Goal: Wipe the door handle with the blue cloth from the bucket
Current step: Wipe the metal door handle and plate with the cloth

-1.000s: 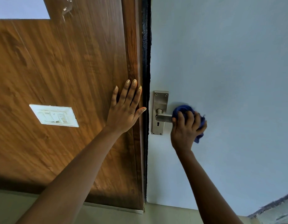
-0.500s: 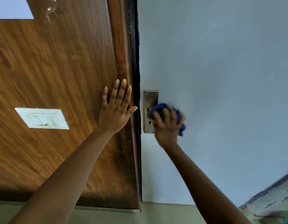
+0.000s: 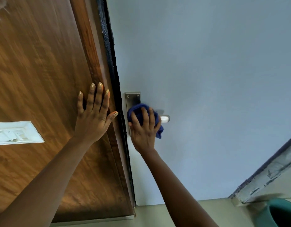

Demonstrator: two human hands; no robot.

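A metal door handle [image 3: 165, 118] with a rectangular backplate [image 3: 133, 99] sits on the pale blue-grey door [image 3: 206, 79]. My right hand [image 3: 144, 131] presses the bunched blue cloth [image 3: 141, 114] over the inner part of the lever and the plate's lower half; only the lever's tip shows to the right. My left hand [image 3: 94, 115] lies flat, fingers spread, on the brown wooden panel [image 3: 43, 79] beside the door's edge, holding nothing. A green bucket [image 3: 278, 212] peeks in at the bottom right corner.
A white switch plate [image 3: 15, 133] is set into the wooden panel at the left. A dark seal strip [image 3: 112, 63] runs between panel and door. Beige floor [image 3: 174, 215] shows along the bottom; a grey ledge [image 3: 272, 171] slants at the right.
My right hand slid the cloth from the lever's outer end to its base by the backplate, uncovering the tip. The view shifted; the bucket came into sight. My left hand stayed put.
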